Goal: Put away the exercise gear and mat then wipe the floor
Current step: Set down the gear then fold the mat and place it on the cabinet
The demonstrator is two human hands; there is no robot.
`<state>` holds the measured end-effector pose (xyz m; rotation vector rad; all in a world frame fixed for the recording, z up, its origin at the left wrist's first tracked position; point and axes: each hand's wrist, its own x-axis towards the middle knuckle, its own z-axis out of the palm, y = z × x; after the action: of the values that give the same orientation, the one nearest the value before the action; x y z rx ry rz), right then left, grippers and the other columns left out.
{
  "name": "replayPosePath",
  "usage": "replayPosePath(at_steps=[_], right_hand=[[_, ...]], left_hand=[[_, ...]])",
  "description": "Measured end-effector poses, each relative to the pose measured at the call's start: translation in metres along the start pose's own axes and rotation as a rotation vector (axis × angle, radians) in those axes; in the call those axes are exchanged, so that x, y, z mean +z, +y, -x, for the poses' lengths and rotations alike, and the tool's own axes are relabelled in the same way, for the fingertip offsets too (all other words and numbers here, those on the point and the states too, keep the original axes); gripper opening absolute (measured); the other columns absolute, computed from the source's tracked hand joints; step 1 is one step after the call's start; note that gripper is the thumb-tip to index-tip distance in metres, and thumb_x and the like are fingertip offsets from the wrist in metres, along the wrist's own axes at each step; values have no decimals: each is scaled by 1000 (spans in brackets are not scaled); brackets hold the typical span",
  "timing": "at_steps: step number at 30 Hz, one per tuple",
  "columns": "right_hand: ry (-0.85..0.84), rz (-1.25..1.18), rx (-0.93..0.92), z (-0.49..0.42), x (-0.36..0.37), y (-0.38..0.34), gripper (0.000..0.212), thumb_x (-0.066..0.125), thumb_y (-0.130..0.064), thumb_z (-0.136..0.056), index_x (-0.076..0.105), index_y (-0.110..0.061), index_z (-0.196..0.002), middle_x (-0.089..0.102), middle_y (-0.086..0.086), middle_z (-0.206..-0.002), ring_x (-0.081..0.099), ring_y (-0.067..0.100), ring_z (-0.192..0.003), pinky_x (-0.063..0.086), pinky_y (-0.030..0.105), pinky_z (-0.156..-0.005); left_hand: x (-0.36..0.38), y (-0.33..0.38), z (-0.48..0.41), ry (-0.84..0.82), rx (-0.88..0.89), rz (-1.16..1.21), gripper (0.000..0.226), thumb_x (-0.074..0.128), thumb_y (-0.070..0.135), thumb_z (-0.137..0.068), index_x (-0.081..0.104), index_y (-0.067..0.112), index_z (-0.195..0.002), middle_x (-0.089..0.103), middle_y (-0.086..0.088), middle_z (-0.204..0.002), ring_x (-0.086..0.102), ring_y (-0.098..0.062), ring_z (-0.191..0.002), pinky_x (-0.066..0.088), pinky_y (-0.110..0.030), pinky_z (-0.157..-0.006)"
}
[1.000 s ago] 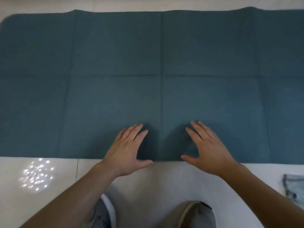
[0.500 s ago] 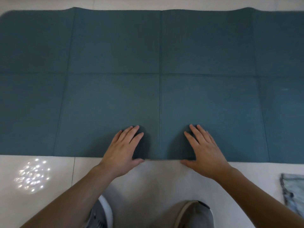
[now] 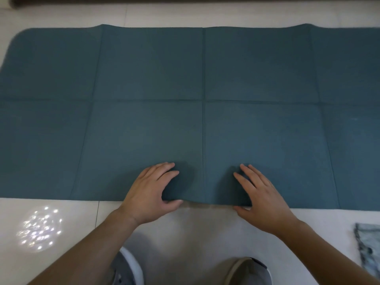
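The left hand [image 3: 152, 194] grips the mat [image 3: 203, 89] at its near edge, fingers curled on top and thumb tucked at the rim. The right hand [image 3: 261, 199] pinches the same edge just beside it, fingers laid flatter on top, thumb under the rim. Between the two hands the edge rises in a small hump off the floor [image 3: 195, 233]. The rest of the teal mat lies spread flat on the pale tiles, creased into squares, reaching past the right side of the view. Two shoes [image 3: 127, 268] show at the bottom. A blue-grey cloth [image 3: 368, 249] lies on the floor at the right, apart from the mat. A speckled glare [image 3: 39, 229] sits on the tiles at the left.
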<state>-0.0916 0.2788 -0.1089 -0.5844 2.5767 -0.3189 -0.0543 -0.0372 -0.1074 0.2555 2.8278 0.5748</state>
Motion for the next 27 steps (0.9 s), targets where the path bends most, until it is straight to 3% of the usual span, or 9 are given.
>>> replayPosePath(at_steps=[5, 10, 13, 17, 22, 27], right_hand=[[115, -33, -24, 9, -12, 0, 71, 52, -56, -78, 46, -27, -141, 36, -7, -152, 25, 11, -143, 26, 26, -110], [291, -72, -43, 10, -37, 1, 53, 72, -41, -74, 65, -21, -123, 56, -2, -136, 49, 18, -128, 46, 34, -99], [381, -73, -94, 4, -50, 0, 35, 80, -31, -71, 75, -18, -103, 66, 1, -121, 61, 23, -114, 56, 39, -86], [471, -72, -128, -2, -60, -7, 13, 71, -28, -74, 77, -19, -83, 70, -1, -107, 65, 21, -100, 58, 35, -73], [530, -71, -122, -7, -80, -14, 27, 54, -38, -82, 75, -21, -79, 69, -7, -89, 64, 17, -84, 54, 28, -64], [557, -48, -121, -12, -102, -14, 29, 52, -40, -83, 73, -21, -79, 64, -9, -74, 60, 17, -71, 50, 28, -55]], left_hand=[[-12, -4, -5, 125, 53, 0, 62, 62, 67, -72, 71, 22, -114, 64, 7, -125, 57, -14, -117, 43, -35, -104], [-25, -2, -15, 254, 97, -41, 51, 60, 65, -75, 75, 21, -97, 70, 9, -105, 62, -13, -98, 42, -27, -93], [-37, 1, -21, 281, 137, -47, 42, 58, 61, -81, 75, 22, -83, 70, 11, -87, 64, -13, -80, 46, -26, -78], [-53, 7, -29, 300, 149, -47, 41, 53, 58, -86, 72, 24, -72, 64, 13, -69, 60, -14, -62, 43, -22, -61], [-75, 11, -41, 316, 143, -35, 40, 50, 58, -87, 69, 26, -71, 59, 12, -65, 58, -13, -57, 42, -25, -49], [-100, 15, -56, 317, 160, -60, 39, 49, 61, -85, 68, 29, -74, 60, 13, -68, 60, -11, -60, 43, -25, -49]])
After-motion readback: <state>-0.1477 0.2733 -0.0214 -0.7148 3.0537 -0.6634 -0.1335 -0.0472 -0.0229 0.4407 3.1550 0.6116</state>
